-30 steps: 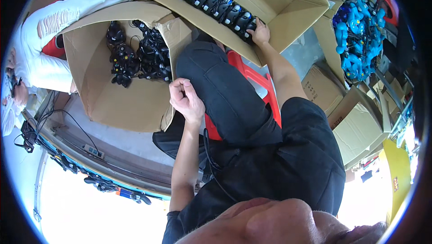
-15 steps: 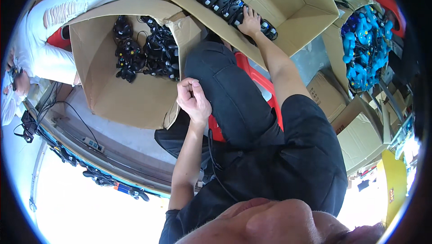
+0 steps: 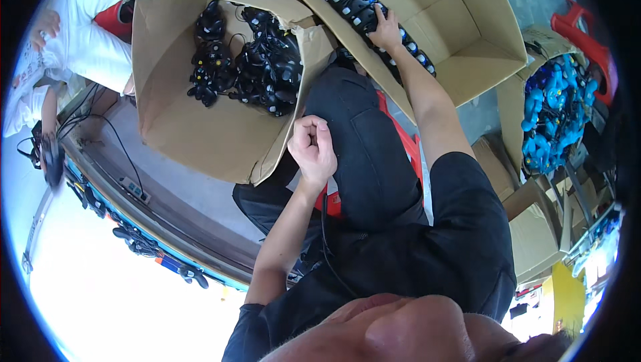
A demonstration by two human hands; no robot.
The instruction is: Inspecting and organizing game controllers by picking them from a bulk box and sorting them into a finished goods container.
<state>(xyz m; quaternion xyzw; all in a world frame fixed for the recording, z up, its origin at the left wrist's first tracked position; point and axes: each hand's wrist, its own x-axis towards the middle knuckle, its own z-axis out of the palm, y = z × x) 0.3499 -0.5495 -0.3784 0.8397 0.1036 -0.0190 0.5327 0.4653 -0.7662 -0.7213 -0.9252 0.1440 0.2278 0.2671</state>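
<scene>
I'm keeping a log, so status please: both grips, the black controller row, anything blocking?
Right grip open at the controllers. Left grip curled by the leg, contents hidden. Controllers rowed in the box. No blockage seen.

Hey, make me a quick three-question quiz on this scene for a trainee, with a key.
1. True or false: the bare right hand is over the row of black plastic controllers in an open brown cardboard box.
2. What colour are most of the plastic controllers heaped in the brown cardboard carton at far right? A) red, B) blue, C) white.
3. How is the bare left hand posed?

Key: 1. True. 2. B. 3. Curled into a loose fist.
</scene>
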